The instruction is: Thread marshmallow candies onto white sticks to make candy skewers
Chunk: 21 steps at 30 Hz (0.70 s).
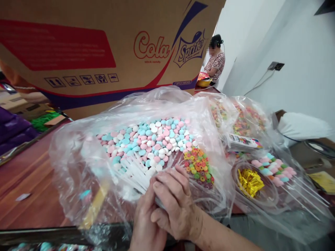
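Observation:
A big clear plastic bag (pixel 86 157) lies open on the wooden table (pixel 28 177), full of pink, blue and white round candies (pixel 149 139) and white sticks (pixel 132 170). A smaller heap of colourful ring candies (pixel 199 165) sits at its right side. Both my hands are pressed together at the bag's near edge. My right hand (pixel 178 205) lies over my left hand (pixel 146 223), fingers curled onto the sticks and plastic. What exactly they pinch is hidden.
A large "Cola Sprite" cardboard box (pixel 104 48) stands behind the bag. To the right are more bags of ring candy (pixel 246 118), gold twist ties in a tub (pixel 250 181) and finished candy skewers (pixel 274 169). Another person (pixel 216 62) sits at the far end.

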Tool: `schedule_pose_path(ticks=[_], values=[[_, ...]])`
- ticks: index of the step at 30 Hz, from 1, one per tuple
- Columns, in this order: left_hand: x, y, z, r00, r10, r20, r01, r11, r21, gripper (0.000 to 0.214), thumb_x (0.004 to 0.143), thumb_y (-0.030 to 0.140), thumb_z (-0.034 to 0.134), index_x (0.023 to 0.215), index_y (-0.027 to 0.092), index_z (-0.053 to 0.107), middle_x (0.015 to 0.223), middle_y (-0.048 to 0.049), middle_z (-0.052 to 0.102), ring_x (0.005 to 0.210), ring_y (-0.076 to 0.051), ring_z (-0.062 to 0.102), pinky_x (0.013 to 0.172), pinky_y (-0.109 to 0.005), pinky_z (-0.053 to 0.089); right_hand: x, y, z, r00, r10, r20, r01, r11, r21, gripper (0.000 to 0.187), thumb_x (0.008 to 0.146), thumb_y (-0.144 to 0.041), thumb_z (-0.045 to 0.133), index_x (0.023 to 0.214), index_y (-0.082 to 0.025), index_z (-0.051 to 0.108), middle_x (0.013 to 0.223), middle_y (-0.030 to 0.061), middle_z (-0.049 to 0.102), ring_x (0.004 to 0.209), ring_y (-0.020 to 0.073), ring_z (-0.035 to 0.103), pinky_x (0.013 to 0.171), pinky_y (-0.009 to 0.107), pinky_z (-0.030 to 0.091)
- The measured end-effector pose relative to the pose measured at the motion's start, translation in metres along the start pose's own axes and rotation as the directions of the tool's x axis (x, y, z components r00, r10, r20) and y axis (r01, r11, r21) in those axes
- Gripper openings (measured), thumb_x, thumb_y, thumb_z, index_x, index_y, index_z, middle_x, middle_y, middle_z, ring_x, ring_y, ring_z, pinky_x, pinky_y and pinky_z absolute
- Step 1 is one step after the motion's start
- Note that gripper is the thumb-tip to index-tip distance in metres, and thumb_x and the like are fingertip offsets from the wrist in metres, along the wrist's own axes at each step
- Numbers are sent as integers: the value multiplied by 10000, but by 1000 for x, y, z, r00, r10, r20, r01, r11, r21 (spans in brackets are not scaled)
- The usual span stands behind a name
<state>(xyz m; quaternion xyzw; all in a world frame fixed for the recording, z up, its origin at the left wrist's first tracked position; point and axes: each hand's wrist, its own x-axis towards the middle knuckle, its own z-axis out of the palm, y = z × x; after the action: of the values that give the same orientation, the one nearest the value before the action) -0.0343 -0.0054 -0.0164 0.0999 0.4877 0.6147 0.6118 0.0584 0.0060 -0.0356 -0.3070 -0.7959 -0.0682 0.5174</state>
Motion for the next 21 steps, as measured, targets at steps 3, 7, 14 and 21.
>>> schedule_pose_path(ticks=[3, 7, 14, 21], values=[[0, -4, -2, 999, 6, -40, -10, 994, -107, 347, 590, 373, 863, 854, 165, 775, 799, -26, 728, 861, -200, 699, 674, -210, 577, 0, 4, 3, 999, 49, 20, -49, 999, 11, 478, 1000, -397, 403, 1403, -141, 440, 1249, 155, 624, 1263, 287, 497, 1149, 514, 315], [3, -11, -10, 998, 24, 62, -24, 1000, -3, 269, 608, 346, 868, 704, 143, 719, 541, 17, 624, 529, -135, 593, 472, -199, 476, 4, 8, -5, 972, 192, 139, -215, 961, 174, 455, 977, -367, 447, 1370, -138, 436, 1270, 169, 602, 1225, 287, 535, 1072, 504, 411], [1, -27, -21, 962, -111, 251, 28, 950, 311, 562, 736, 624, 730, 511, 135, 571, 361, 68, 383, 332, -26, 273, 377, -165, 164, 9, 23, -9, 405, 591, 697, -911, 198, 361, 251, 922, -392, 495, 751, -211, 516, 459, -84, 463, 352, 108, 502, 351, 189, 341], [8, -28, -22, 984, 13, 178, -66, 954, 292, 460, 757, 545, 743, 625, 123, 618, 477, 33, 541, 304, -6, 315, 351, -154, 167, 13, 36, -7, 474, 586, 657, -880, 322, 348, 235, 934, -353, 481, 777, -196, 557, 591, -42, 583, 549, 115, 564, 533, 206, 418]])
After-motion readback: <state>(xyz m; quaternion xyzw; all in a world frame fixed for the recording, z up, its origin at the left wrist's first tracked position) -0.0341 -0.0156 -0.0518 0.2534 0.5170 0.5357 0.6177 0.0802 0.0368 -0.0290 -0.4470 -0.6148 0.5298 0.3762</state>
